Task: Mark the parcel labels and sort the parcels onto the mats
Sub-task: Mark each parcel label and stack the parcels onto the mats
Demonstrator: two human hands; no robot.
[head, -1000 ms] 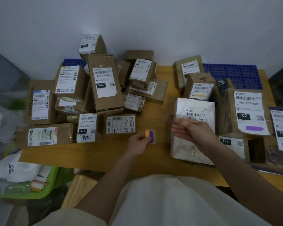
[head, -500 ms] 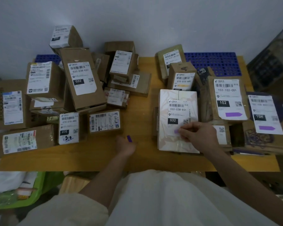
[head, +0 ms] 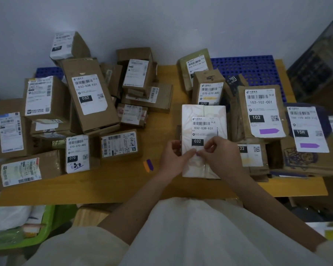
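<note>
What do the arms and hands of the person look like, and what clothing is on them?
Both forearms are bare up to the elbow. The left hand and the right hand wear no gloves, and no ring, watch or bracelet is visible on them. Short, loose cream-white cloth sleeves show at the bottom of the picture, on a garment of the same pale cloth. No markings are visible on the cloth.

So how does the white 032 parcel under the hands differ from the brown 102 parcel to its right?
The white 032 parcel has pale glossy wrapping; the 102 parcel is brown cardboard. The 102 parcel's label already carries a purple arrow sticker; on the white 032 parcel both hands, left hand and right hand, are at a small purple piece at the label's bottom edge. Both carry white barcode labels.
</note>
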